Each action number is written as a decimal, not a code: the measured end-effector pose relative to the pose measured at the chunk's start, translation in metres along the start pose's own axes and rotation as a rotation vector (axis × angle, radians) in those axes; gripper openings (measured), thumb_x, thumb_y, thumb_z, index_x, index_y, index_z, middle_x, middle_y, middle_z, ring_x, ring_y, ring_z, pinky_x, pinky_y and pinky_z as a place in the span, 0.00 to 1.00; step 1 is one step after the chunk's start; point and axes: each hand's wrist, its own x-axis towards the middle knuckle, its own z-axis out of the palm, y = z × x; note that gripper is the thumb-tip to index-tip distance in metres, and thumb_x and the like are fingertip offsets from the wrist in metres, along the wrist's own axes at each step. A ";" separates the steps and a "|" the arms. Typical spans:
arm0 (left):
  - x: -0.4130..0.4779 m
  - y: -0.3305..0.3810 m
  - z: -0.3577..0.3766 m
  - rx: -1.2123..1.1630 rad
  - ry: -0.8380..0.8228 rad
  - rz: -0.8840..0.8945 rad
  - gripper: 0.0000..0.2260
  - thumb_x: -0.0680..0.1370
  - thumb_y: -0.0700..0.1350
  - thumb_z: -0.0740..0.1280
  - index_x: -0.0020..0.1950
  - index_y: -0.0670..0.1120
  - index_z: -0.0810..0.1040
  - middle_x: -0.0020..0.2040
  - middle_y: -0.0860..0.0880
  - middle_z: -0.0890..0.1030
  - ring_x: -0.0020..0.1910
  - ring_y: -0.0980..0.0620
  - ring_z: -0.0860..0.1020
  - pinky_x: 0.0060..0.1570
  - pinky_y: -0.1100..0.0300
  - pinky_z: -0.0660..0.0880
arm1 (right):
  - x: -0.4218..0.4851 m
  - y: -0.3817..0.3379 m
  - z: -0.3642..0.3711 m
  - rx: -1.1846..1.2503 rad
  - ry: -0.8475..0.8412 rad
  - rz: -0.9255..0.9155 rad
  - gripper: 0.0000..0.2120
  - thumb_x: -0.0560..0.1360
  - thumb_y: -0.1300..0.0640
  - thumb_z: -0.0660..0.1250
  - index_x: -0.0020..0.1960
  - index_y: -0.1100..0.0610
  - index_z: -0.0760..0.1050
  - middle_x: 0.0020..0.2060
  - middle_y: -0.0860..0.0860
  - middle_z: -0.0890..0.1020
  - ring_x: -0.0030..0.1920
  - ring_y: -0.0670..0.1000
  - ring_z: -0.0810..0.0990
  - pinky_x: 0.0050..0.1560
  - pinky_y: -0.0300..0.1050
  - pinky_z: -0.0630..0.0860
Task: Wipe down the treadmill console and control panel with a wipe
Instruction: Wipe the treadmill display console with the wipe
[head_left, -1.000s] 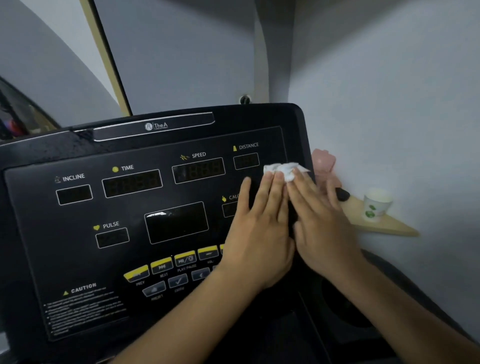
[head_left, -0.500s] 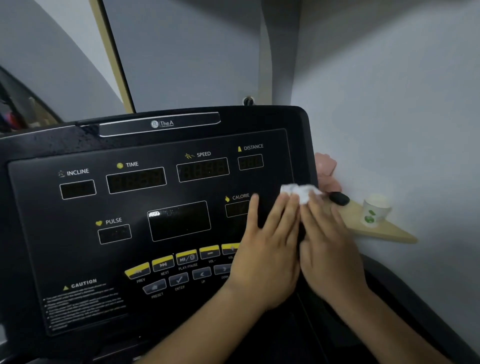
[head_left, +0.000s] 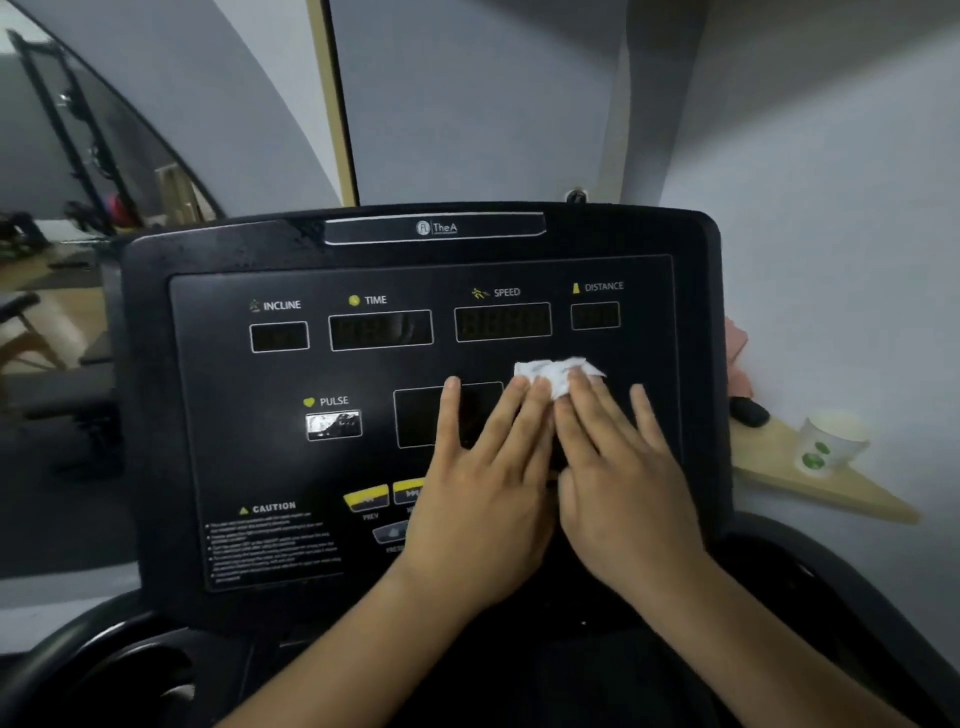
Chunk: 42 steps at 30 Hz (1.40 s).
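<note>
The black treadmill console (head_left: 218, 415) fills the view, with INCLINE, TIME, SPEED, DISTANCE and PULSE displays and yellow buttons (head_left: 366, 497) low on the panel. A crumpled white wipe (head_left: 551, 372) lies on the panel below the SPEED display. My left hand (head_left: 483, 483) and my right hand (head_left: 618, 478) lie flat side by side on the panel, fingertips pressing the wipe against it. Most of the wipe is hidden under the fingers, and the hands cover the right part of the button rows.
A wooden corner shelf (head_left: 779, 467) to the right of the console carries a white paper cup (head_left: 826, 441) and a small black object (head_left: 748, 413). The white wall stands close on the right. Gym equipment shows at far left.
Both hands slid the wipe down the console's right edge, then left across the panel to below the SPEED display. The view has shifted right.
</note>
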 end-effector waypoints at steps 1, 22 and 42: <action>0.005 -0.008 -0.003 0.026 0.000 -0.017 0.29 0.79 0.55 0.53 0.77 0.40 0.61 0.77 0.39 0.62 0.78 0.42 0.56 0.71 0.31 0.47 | 0.013 -0.003 -0.004 -0.014 0.011 -0.017 0.27 0.76 0.55 0.49 0.71 0.64 0.67 0.73 0.60 0.66 0.73 0.57 0.64 0.72 0.64 0.58; -0.083 -0.098 -0.011 -0.070 0.047 -0.353 0.28 0.79 0.52 0.56 0.76 0.40 0.64 0.76 0.39 0.65 0.77 0.42 0.60 0.74 0.39 0.51 | 0.062 -0.133 -0.001 -0.009 -0.009 -0.300 0.28 0.75 0.54 0.50 0.73 0.62 0.65 0.74 0.58 0.64 0.75 0.55 0.60 0.73 0.64 0.53; -0.182 -0.145 -0.001 -0.168 0.015 -0.441 0.27 0.79 0.50 0.56 0.73 0.36 0.67 0.73 0.37 0.68 0.74 0.39 0.64 0.73 0.42 0.60 | 0.053 -0.213 0.010 -0.111 -0.111 -0.583 0.32 0.71 0.52 0.58 0.74 0.62 0.63 0.75 0.57 0.62 0.76 0.54 0.58 0.71 0.70 0.48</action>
